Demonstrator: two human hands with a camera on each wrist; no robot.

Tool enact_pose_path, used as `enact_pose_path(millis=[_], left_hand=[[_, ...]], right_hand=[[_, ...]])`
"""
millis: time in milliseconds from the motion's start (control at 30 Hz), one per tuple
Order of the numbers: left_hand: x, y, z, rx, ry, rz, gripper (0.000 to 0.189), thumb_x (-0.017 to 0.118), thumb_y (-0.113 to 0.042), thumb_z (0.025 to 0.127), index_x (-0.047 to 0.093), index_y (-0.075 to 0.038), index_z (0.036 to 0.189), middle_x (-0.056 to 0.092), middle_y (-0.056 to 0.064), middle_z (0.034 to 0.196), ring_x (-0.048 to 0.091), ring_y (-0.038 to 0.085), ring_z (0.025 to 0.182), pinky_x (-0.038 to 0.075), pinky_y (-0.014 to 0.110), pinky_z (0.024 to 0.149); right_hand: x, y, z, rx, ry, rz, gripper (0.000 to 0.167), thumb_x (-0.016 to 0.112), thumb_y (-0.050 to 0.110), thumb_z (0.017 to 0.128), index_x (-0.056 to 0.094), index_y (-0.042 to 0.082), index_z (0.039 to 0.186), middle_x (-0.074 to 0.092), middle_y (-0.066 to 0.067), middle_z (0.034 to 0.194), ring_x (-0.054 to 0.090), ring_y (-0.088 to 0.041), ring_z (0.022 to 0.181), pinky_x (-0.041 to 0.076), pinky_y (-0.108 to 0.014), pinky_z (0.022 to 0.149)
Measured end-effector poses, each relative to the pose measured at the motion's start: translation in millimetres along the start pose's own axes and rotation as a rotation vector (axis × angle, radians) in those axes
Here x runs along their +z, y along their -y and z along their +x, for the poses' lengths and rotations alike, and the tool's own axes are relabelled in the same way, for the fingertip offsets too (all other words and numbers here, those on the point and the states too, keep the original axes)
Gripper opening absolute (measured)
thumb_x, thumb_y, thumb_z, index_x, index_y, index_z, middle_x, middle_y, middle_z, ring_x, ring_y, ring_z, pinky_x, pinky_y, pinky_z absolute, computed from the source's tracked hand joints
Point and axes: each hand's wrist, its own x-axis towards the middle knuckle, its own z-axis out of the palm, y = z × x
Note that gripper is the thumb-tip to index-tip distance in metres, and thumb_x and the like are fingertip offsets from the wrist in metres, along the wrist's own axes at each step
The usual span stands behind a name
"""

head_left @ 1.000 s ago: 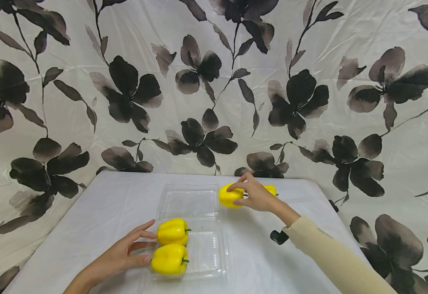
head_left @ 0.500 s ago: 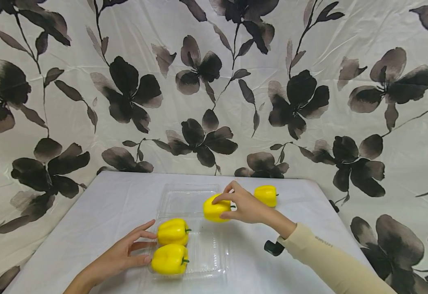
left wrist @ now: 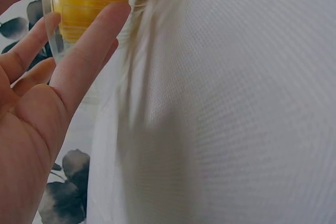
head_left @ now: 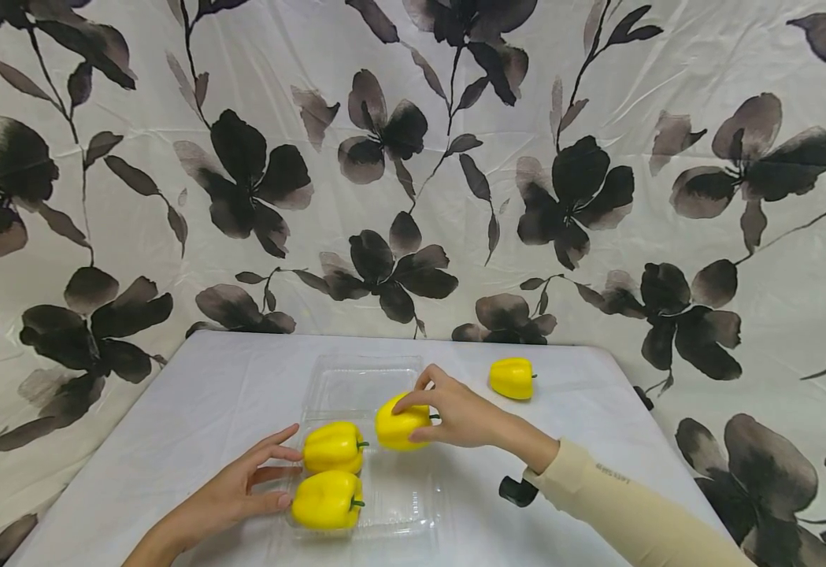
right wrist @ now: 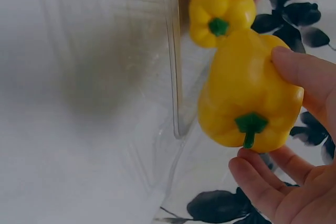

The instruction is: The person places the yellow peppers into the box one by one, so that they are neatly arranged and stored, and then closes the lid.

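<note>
In the head view my right hand (head_left: 462, 409) holds a yellow bell pepper (head_left: 400, 425) between thumb and fingers, over the back right part of a clear plastic container (head_left: 398, 500). Its green stem points right; the right wrist view shows this pepper (right wrist: 252, 93) up close. Two more yellow bell peppers, a rear one (head_left: 332, 446) and a front one (head_left: 326, 502), lie side by side in the container's left half. My left hand (head_left: 235, 488) touches the container's left side with spread, fairly straight fingers. In the left wrist view its fingers (left wrist: 89, 51) rest against the clear wall.
Another yellow bell pepper (head_left: 512, 379) lies on the white tabletop (head_left: 242, 378) at the back right. The container's clear lid (head_left: 364, 387) lies folded back behind it. A floral cloth (head_left: 384, 157) hangs behind the table.
My right hand has carried its bell pepper left and toward me, from beside the lid to over the container. The pepper at the back right has come into full view. My left hand stays put.
</note>
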Motion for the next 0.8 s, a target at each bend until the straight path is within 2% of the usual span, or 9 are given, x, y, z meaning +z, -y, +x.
enact_pose_path(millis=[467,800], left_hand=[[-0.2,0.5,1.1,-0.007,-0.005,0.007,0.047,0.079,-0.024,0.098,0.06,-0.013,0.14,0.011,0.019,0.177,0.048,0.05,0.143,0.047,0.062,0.114],[-0.8,1.2,0.5,0.0,-0.007,0.013,0.047,0.079,-0.024,0.098,0.06,-0.014,0.141,0.011,0.018,0.177,0.049,0.049,0.142,0.048,0.058,0.114]], right_hand=[[18.2,4.7,7.5,-0.022,0.028,-0.038,0.039,0.085,0.03,0.093,0.075,0.026,0.131,0.051,-0.003,0.121,0.049,-0.015,0.097,0.047,-0.023,0.08],[25.9,5.8,8.1,0.015,0.031,-0.039,0.04,0.085,0.031,0.093,0.075,0.026,0.131,0.052,-0.004,0.123,0.049,-0.016,0.097,0.047,-0.023,0.078]])
